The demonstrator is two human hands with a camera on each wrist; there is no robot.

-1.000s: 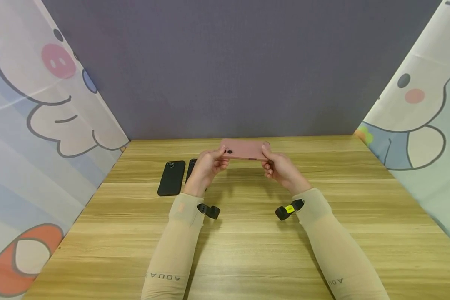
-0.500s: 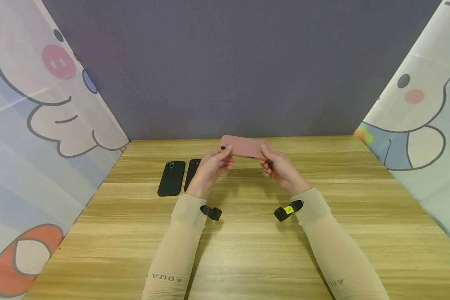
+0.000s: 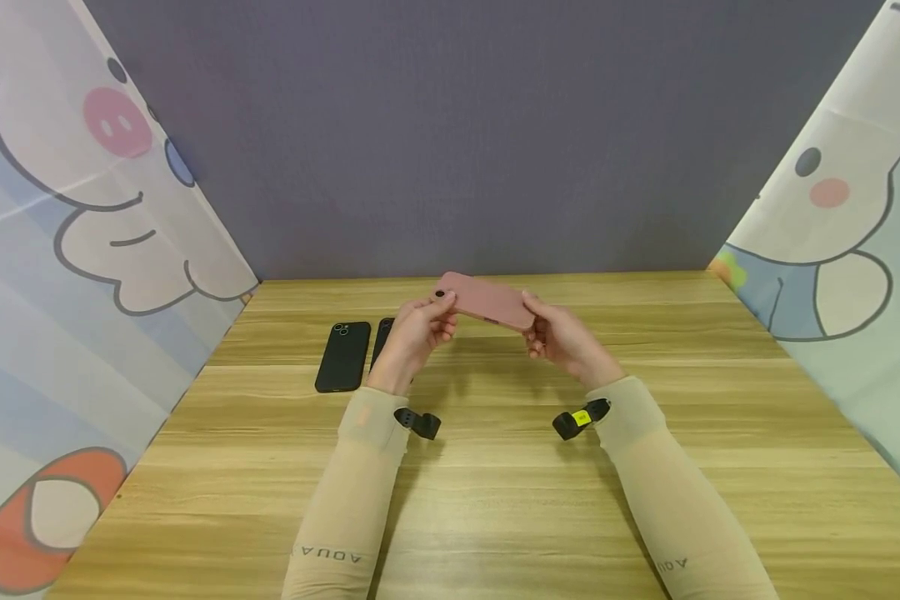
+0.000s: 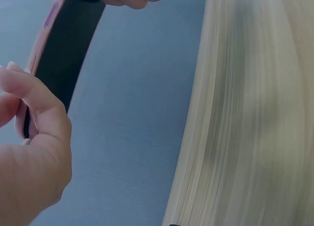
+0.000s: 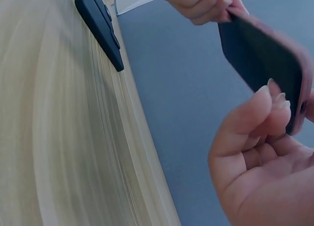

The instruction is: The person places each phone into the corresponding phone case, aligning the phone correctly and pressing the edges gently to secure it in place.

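Note:
Above the back of the table, both hands hold a phone in a pink case [image 3: 487, 300] by its two ends, pink back upward and camera end to the left. My left hand [image 3: 417, 333] pinches the camera end, thumb on the back. At the other end, my right hand [image 3: 566, 337] grips the corner with its thumb on top and fingers curled beneath. The phone's dark underside [image 4: 68, 44] shows in the left wrist view, framed by the pink rim. From the right wrist view, this dark face [image 5: 260, 54] is partly covered by right-hand fingertips.
A black phone or phone case [image 3: 342, 357] lies on the wooden table [image 3: 495, 500] to the left. Beside it is a second black one [image 3: 382, 335], mostly hidden behind the left hand. A grey panel [image 3: 487, 142] stands along the table's back edge, with cartoon-printed cloths [image 3: 832, 192] at both sides.
The pink-cased phone has tilted, its right end now lower and nearer. Its back first turned more toward the head camera. The left hand shifted slightly right, then back left. Both hands kept their hold.

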